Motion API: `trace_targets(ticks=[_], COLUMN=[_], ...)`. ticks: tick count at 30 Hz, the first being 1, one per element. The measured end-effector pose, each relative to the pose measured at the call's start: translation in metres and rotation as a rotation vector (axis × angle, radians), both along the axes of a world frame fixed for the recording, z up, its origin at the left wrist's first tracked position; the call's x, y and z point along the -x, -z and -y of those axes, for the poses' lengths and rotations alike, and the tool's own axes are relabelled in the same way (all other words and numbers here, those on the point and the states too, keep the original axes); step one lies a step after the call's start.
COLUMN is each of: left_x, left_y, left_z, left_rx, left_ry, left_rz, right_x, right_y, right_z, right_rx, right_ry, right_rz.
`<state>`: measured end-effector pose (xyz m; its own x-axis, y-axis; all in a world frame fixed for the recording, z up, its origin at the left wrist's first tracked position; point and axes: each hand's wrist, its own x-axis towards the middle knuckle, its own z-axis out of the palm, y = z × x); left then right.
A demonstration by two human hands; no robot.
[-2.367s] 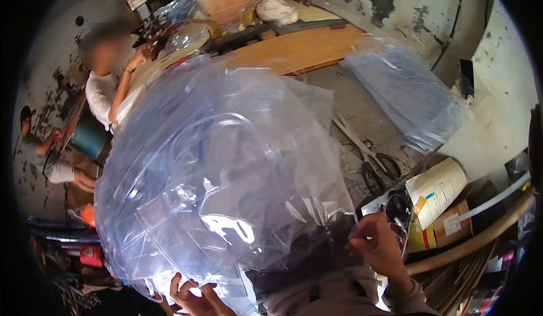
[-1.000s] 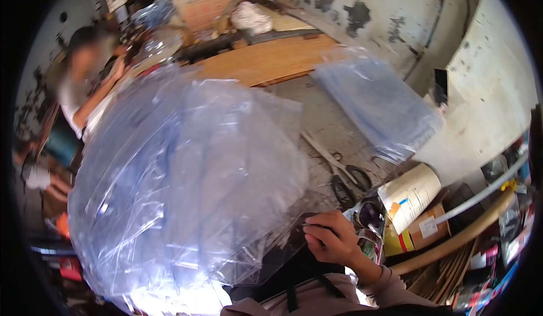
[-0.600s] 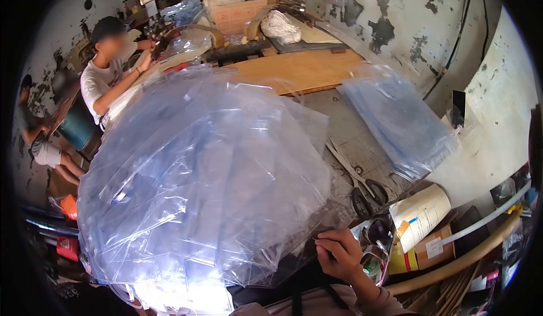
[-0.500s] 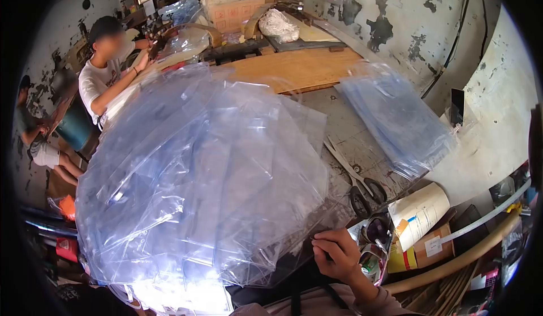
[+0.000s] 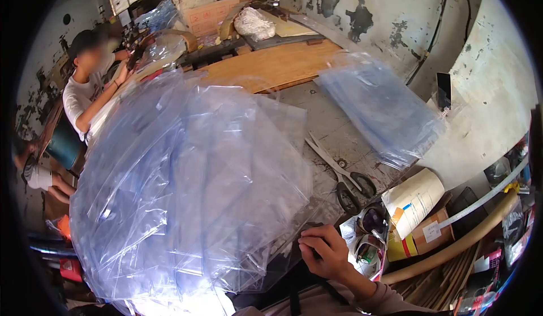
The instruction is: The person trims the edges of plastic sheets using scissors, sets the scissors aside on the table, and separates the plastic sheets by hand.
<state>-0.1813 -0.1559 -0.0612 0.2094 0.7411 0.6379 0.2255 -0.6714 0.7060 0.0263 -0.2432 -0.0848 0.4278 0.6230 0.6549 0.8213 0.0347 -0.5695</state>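
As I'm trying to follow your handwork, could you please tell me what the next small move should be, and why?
I would move the right hand slightly to take the nearby edge of the large clear plastic pile: its fingers are curled close to that edge, and the left hand is out of view.

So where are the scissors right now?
In the head view, the scissors lie on the worktable, between the big plastic pile and the smaller stack.
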Motion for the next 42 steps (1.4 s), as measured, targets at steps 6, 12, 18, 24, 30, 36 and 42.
trace_targets(ticks=[6,12,18,24,30,36,42], left_x=[-0.001,-0.005,-0.004,-0.006,-0.005,-0.006,-0.007], left_y=[0.001,0.002,0.005,0.006,0.007,0.007,0.006], left_z=[-0.002,-0.006,-0.008,-0.009,-0.009,-0.011,-0.014], left_rx=[-0.014,-0.003,-0.012,0.0,0.001,0.002,-0.004], left_ry=[0.001,-0.005,-0.014,-0.015,-0.026,-0.022,-0.017], left_rz=[-0.01,-0.002,-0.009,-0.02,-0.011,-0.026,-0.026], right_x=[0.0,0.001,0.001,-0.003,-0.002,-0.002,-0.004], right_y=[0.004,0.006,0.007,0.005,0.008,0.011,0.01], right_z=[-0.003,-0.007,-0.009,-0.007,-0.008,-0.011,-0.012], right_rx=[0.005,-0.018,-0.034,-0.022,-0.022,-0.044,-0.025], right_ry=[0.026,0.048,0.032,-0.002,0.031,0.036,0.038], right_rz=[0.003,0.008,0.012,0.026,0.032,0.038,0.045])
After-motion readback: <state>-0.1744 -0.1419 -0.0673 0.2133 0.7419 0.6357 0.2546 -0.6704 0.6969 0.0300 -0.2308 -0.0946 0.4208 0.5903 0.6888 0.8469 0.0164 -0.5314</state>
